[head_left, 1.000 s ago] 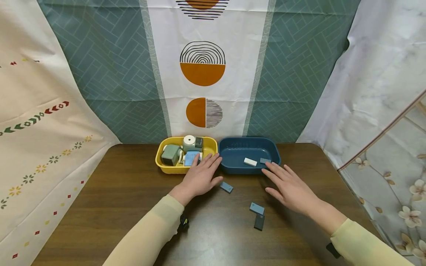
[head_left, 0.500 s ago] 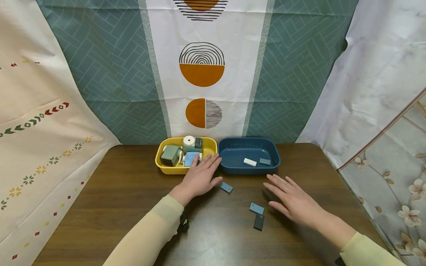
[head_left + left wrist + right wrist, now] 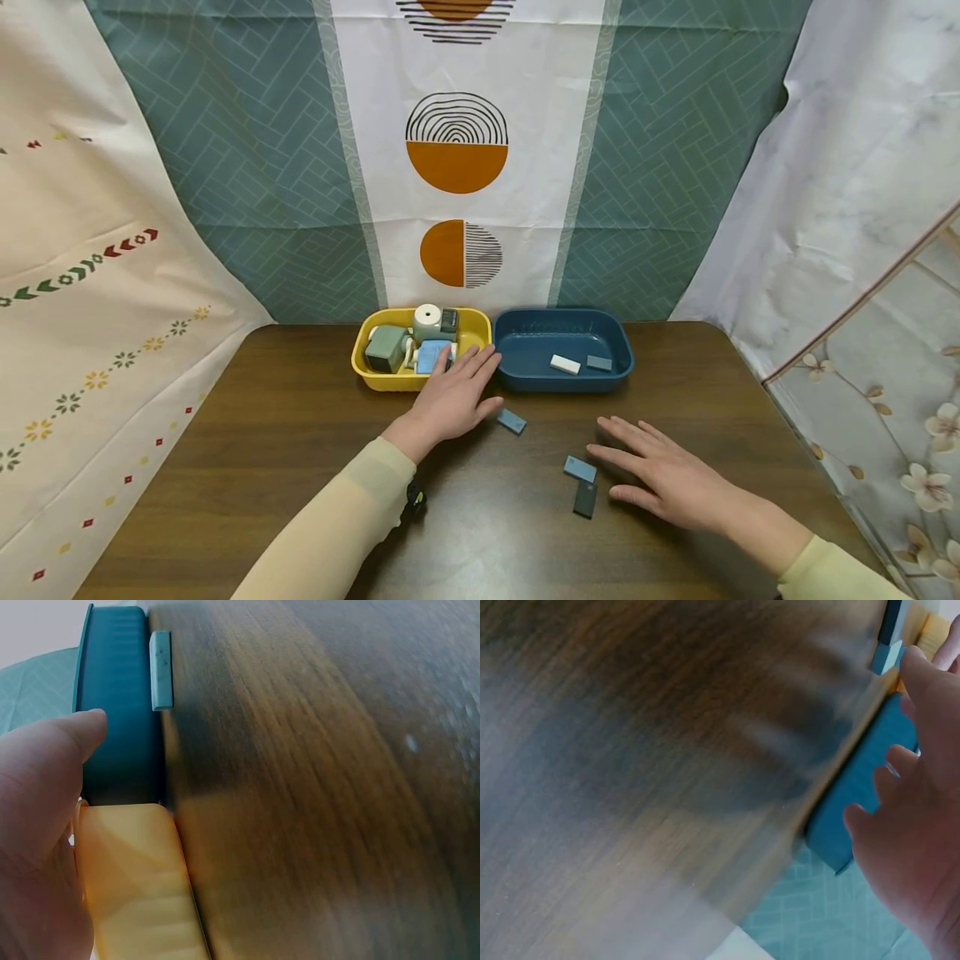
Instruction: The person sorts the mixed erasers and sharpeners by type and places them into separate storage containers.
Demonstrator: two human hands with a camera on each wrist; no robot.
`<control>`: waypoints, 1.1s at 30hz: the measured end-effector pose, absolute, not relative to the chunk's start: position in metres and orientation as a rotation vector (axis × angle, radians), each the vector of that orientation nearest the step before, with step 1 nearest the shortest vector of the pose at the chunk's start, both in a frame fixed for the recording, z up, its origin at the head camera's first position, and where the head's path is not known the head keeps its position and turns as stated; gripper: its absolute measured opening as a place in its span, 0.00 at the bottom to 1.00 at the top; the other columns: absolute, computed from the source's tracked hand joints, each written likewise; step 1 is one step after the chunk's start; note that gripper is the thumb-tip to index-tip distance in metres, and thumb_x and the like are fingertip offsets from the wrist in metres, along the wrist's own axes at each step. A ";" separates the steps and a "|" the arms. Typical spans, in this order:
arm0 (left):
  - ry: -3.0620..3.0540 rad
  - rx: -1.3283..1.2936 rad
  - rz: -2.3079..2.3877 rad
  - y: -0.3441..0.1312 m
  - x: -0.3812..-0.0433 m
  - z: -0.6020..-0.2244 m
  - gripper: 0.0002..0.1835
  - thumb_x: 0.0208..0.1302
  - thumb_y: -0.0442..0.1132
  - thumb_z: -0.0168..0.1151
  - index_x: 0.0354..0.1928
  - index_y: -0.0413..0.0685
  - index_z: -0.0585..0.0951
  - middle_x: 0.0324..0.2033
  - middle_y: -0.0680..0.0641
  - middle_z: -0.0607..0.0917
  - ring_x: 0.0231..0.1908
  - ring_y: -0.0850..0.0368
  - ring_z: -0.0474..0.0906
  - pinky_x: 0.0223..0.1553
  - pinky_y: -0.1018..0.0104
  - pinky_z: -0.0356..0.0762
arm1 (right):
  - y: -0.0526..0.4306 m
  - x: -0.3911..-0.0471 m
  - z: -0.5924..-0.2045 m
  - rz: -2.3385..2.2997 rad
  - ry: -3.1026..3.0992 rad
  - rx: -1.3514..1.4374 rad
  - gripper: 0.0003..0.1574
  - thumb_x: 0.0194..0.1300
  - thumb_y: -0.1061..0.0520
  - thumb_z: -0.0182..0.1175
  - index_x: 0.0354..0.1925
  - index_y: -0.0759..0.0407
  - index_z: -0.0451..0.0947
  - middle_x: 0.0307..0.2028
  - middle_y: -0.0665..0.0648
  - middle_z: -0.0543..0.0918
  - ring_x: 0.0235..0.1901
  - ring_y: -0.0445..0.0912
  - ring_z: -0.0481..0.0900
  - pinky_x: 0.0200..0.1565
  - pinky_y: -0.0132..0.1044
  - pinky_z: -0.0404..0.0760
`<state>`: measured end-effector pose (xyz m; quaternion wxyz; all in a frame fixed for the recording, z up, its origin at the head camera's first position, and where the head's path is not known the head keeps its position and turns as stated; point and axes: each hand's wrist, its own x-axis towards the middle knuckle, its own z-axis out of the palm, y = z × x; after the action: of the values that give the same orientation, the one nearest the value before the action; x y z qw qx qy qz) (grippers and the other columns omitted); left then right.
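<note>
My left hand (image 3: 448,402) lies with its fingers spread over the front right corner of the yellow bin (image 3: 390,383), holding nothing. My right hand (image 3: 667,475) hovers with extended fingers over the table at the right, just beside two small blocks. One of these is a blue block (image 3: 580,468), the other a dark block (image 3: 585,499) whose end meets it. Another blue block (image 3: 512,421) lies near my left thumb. Inside the dark blue bin (image 3: 555,386) are a white block (image 3: 565,365) and a grey-blue block (image 3: 599,363).
Both bins stand side by side at the back of the brown table (image 3: 285,433). The yellow one holds a green box-shaped piece (image 3: 386,346), a light blue piece (image 3: 430,356) and a round white-topped piece (image 3: 427,317). Patterned cloth (image 3: 300,167) hangs behind.
My right hand has drawn back from the front of the dark blue bin toward the two touching blocks. The left hand has stayed in place.
</note>
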<state>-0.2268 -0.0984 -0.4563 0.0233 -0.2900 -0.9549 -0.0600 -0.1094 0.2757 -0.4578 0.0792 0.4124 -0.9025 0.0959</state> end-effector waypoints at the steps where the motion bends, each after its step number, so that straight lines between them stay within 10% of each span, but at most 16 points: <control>1: -2.955 -0.897 -0.192 -0.098 -0.227 -0.456 0.42 0.85 0.63 0.56 0.89 0.53 0.59 0.88 0.50 0.54 0.87 0.46 0.49 0.84 0.36 0.31 | 0.276 -0.110 -0.459 0.296 -2.697 1.254 0.38 0.79 0.40 0.68 0.80 0.46 0.76 0.80 0.65 0.70 0.78 0.61 0.69 0.84 0.35 0.40; 7: -2.952 -0.896 -0.164 -0.099 -0.227 -0.457 0.42 0.85 0.64 0.54 0.90 0.54 0.58 0.88 0.51 0.54 0.87 0.47 0.49 0.84 0.36 0.33 | 0.275 -0.109 -0.459 0.323 -2.694 1.314 0.39 0.78 0.41 0.69 0.81 0.43 0.74 0.80 0.65 0.70 0.79 0.61 0.68 0.82 0.31 0.34; 21: -2.959 -0.883 -0.159 -0.098 -0.228 -0.457 0.42 0.85 0.64 0.54 0.90 0.55 0.58 0.88 0.51 0.54 0.87 0.47 0.48 0.84 0.35 0.34 | 0.267 -0.109 -0.464 0.336 -2.736 1.380 0.38 0.79 0.42 0.69 0.82 0.36 0.72 0.82 0.64 0.67 0.79 0.60 0.68 0.79 0.55 0.64; 33: -2.934 -0.898 -0.142 -0.098 -0.225 -0.454 0.42 0.85 0.64 0.54 0.89 0.52 0.59 0.88 0.49 0.56 0.87 0.46 0.50 0.84 0.34 0.36 | 0.263 -0.110 -0.465 0.392 -2.754 1.442 0.33 0.81 0.44 0.67 0.79 0.35 0.76 0.84 0.64 0.64 0.81 0.59 0.66 0.81 0.51 0.61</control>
<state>-0.2247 -0.0984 -0.4542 0.0351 -0.2923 -0.9546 -0.0463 -0.1098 0.2632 -0.4648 0.0042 0.4603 -0.8789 0.1250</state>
